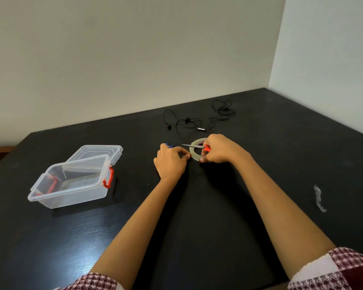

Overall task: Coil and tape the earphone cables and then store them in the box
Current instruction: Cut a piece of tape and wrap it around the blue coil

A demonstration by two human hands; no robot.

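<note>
Where it lies, black earphone cable (188,120) sprawls tangled.

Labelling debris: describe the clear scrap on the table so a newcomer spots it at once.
Start at the black table, then go to its right side, well right of the right hand. The scrap lies alone there: a crumpled clear strip, unlike the round tape roll by that hand.

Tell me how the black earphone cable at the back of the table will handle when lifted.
Probably floppy: the black earphone cable sprawls in loose loops. Likely light, being thin. Its crossed loops may snag, and the inline remote may dangle.
</note>
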